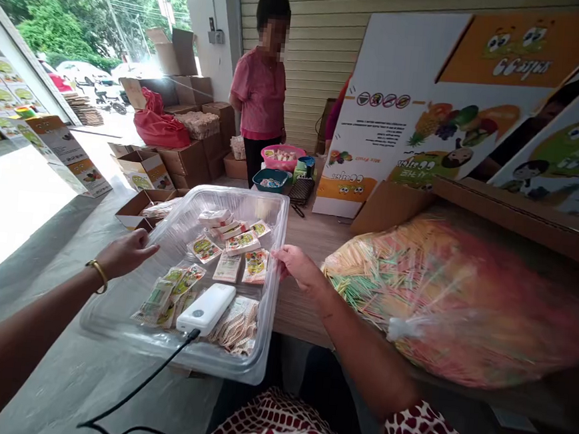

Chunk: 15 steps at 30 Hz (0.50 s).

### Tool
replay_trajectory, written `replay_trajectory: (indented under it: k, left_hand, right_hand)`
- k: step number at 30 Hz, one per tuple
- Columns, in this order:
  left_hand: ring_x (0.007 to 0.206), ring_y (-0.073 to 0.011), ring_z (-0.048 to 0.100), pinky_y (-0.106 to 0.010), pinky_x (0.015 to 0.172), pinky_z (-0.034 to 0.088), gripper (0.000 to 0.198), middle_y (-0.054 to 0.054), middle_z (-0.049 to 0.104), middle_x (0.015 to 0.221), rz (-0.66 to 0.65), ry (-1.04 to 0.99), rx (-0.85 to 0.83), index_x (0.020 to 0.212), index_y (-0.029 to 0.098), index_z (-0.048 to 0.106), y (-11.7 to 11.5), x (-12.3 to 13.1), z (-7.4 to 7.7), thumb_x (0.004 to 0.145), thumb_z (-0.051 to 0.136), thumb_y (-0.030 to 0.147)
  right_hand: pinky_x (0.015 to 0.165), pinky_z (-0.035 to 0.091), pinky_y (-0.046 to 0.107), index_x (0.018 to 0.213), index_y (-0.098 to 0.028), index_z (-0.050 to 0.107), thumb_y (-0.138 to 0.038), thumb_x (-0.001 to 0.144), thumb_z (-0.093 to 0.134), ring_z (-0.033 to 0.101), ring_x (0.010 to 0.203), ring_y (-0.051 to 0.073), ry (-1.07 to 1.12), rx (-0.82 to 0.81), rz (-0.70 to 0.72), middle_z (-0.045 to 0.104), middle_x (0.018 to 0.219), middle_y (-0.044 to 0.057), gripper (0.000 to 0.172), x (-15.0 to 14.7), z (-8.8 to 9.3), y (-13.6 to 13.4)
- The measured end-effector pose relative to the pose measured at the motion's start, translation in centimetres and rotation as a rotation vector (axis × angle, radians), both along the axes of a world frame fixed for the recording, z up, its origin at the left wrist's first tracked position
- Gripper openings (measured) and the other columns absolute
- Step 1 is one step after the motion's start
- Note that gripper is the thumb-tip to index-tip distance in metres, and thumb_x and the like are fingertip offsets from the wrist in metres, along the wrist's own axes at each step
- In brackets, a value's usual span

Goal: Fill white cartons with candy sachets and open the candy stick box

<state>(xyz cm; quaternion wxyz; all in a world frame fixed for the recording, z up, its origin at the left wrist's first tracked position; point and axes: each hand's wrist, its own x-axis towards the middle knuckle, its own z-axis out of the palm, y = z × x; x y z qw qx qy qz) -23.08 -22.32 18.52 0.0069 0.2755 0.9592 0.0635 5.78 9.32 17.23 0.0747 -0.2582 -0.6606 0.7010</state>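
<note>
A clear plastic tub (265, 349) is held in front of me, partly over the table edge. My left hand (129, 252) is closed at its left rim, with a bracelet on the wrist. At the right rim my right hand (294, 265) grips the side, thumb on top. Inside the tub lie several small printed packets (242, 242), a white power bank (207, 309) with a black cable (140, 384) plugged in, and a bundle of paper strips or sachets (241, 327) at the near right.
On the table (302, 311) rests a big clear bag of coloured sticks (463, 304), with printed cartons (402, 112) behind it. A pink basin (268, 163) and a teal basin (266, 187) stand farther back. A person (262, 94) stands behind them. Cardboard boxes (188, 159) are stacked left.
</note>
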Motion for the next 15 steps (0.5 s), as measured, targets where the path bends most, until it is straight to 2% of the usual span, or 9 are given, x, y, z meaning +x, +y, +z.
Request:
replay_trajectory:
  k: [5, 10, 12, 15]
  left_hand:
    - [0.07, -0.0162, 0.05, -0.027, 0.063, 0.03, 0.038, 0.002, 0.056, 0.076, -0.039, 0.006, -0.086, 0.084, 0.023, 0.039, 3.8, 1.9, -1.3, 0.09, 0.047, 0.06]
    - [0.073, -0.0175, 0.055, -0.027, 0.065, 0.034, 0.036, -0.001, 0.061, 0.082, -0.029, 0.01, -0.178, 0.089, 0.023, 0.043, 4.8, 2.1, -2.2, 0.094, 0.043, 0.058]
    - [0.081, -0.021, 0.06, -0.029, 0.07, 0.039, 0.038, -0.005, 0.066, 0.091, -0.047, 0.009, -0.27, 0.096, 0.021, 0.049, 4.9, 2.0, -1.8, 0.094, 0.044, 0.059]
    - [0.107, -0.0344, 0.063, -0.041, 0.089, 0.046, 0.046, -0.018, 0.065, 0.119, -0.072, 0.189, -0.368, 0.118, 0.015, 0.055, 6.3, 2.8, -0.4, 0.092, 0.049, 0.052]
  right_hand:
    - [0.043, 0.043, 0.019, 0.066, -0.016, 0.054, -0.014, 0.093, 0.051, 0.051, 0.046, 0.008, -0.027, 0.004, -0.087, 0.055, 0.055, -0.003, 0.027, 1.9, -1.7, 1.7]
    - [0.044, 0.046, 0.019, 0.072, -0.015, 0.057, -0.016, 0.095, 0.053, 0.057, 0.048, 0.009, -0.024, -0.026, -0.068, 0.059, 0.059, -0.002, 0.023, 2.6, -2.6, 2.4]
    - [0.044, 0.046, 0.019, 0.075, -0.015, 0.059, -0.018, 0.097, 0.051, 0.06, 0.05, 0.011, -0.019, -0.059, -0.033, 0.062, 0.06, 0.0, 0.023, 2.8, -2.9, 2.8]
    - [0.047, 0.049, 0.02, 0.08, -0.013, 0.063, -0.018, 0.097, 0.047, 0.065, 0.054, 0.013, -0.003, -0.165, 0.051, 0.069, 0.068, 0.004, 0.024, 3.2, -3.1, 3.9]
